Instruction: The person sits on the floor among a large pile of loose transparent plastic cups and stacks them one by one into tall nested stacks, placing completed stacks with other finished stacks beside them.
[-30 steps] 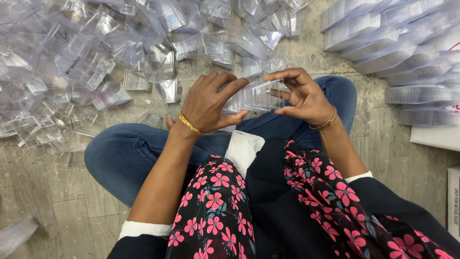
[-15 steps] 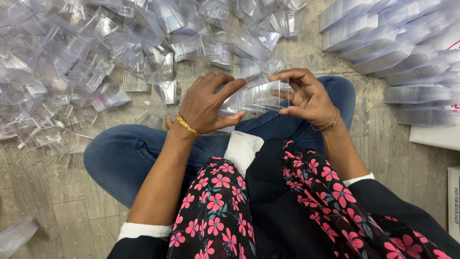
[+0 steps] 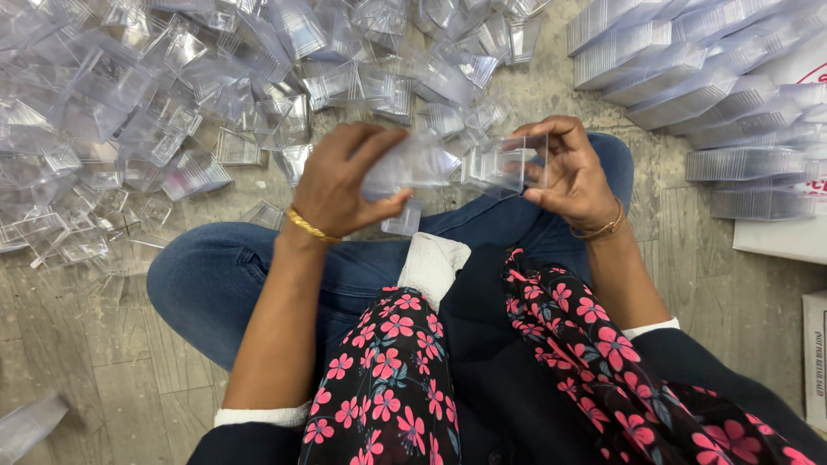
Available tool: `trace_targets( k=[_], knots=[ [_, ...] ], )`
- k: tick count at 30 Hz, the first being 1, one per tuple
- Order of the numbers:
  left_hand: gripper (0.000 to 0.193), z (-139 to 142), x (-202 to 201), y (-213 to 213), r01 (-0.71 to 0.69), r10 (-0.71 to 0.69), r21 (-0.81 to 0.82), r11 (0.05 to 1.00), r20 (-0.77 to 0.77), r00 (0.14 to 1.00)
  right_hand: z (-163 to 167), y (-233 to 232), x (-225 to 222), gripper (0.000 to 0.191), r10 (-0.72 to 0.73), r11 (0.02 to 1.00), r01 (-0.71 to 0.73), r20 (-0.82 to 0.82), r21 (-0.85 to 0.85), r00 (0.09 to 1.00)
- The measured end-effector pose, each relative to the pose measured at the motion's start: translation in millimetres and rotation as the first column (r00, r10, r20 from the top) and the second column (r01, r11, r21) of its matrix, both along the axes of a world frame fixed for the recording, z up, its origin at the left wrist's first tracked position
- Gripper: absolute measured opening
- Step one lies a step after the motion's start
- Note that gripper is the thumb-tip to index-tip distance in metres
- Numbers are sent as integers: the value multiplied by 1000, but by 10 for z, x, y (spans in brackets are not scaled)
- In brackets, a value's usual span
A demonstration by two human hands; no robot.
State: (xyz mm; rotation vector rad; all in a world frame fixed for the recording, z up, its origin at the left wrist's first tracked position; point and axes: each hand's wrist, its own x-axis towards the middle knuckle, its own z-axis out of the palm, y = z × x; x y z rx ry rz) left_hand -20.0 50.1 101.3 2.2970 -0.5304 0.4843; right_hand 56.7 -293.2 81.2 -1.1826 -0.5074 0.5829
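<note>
1. Floral scarf [image 3: 388, 379], black with pink and red flowers, hangs in two strips down the front of a dark top; white cuffs show at both sleeve ends.
2. Blue jeans [image 3: 233, 284], legs crossed, the wearer seated on a pale wood-grain floor [image 3: 77, 362]. A folded white cloth [image 3: 435, 267] lies in the lap between the strips.
3. Left hand [image 3: 340, 185], gold bangle at the wrist, fingers closed around a blurred clear plastic piece [image 3: 405, 164] (its exact shape cannot be told). A further small clear piece [image 3: 402, 220] shows just below the thumb; whether the hand touches it cannot be told.
4. Right hand [image 3: 568, 176], thin bangle at the wrist, clamped on a small clear plastic box [image 3: 504, 164], thumb on the near side and fingers curled over the top. The box is held upright above the knees, just beside the left hand's piece but apart from it.
5. Loose heap of clear plastic boxes [image 3: 172, 112], spread over the floor beyond the knees, from the far left to past centre, lying at all angles.
6. Neat stacks of flat clear plastic pieces [image 3: 689, 77], set in rows at the far right, well apart from the heap.
7. White cardboard carton [image 3: 792, 232], beside the stacks, at the right edge (only partly in view).
</note>
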Motion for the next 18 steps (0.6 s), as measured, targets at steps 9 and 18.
trace_targets(
  k=[9, 18],
  knots=[
    [63, 35, -10, 122, -86, 85, -37, 996, -16, 996, -397, 667, -385, 71, 301, 767, 25, 394, -641, 868],
    [61, -118, 68, -22, -48, 48, 5, 999, -125, 991, 58, 450, -50, 67, -98, 948, 128, 115, -291, 988]
  ],
)
